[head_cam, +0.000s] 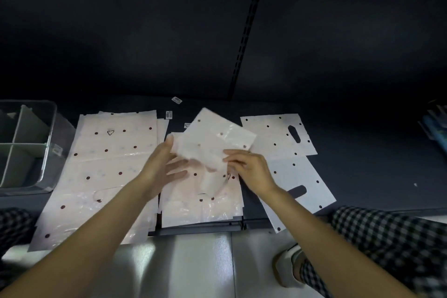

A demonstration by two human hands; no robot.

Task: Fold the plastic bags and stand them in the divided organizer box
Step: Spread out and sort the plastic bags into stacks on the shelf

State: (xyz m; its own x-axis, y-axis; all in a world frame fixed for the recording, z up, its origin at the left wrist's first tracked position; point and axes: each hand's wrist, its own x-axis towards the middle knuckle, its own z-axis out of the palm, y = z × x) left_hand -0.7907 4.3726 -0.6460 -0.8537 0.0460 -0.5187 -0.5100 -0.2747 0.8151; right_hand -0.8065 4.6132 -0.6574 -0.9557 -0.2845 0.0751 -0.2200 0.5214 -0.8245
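Observation:
A partly folded white plastic bag (pixel 212 140) with dark dots is lifted above the dark shelf, tilted. My right hand (pixel 249 168) pinches its lower right edge. My left hand (pixel 162 164) has its fingers spread, with the fingertips against the bag's left edge. Under both hands lies a flat stack of dotted bags (pixel 200 203). A larger dotted bag (pixel 104 172) lies flat to the left. Two white bags with handle cut-outs (pixel 278 135) lie to the right. The clear divided organizer box (pixel 48 138) stands at the far left, its visible compartments holding no bags.
The dark shelf (pixel 362 152) ends in a front lip just below the bags, with pale floor beneath. My checked trouser legs and a white shoe (pixel 287 266) are at the lower corners. Small labels (pixel 176 100) lie at the shelf's back. Blue items (pixel 435 126) sit far right.

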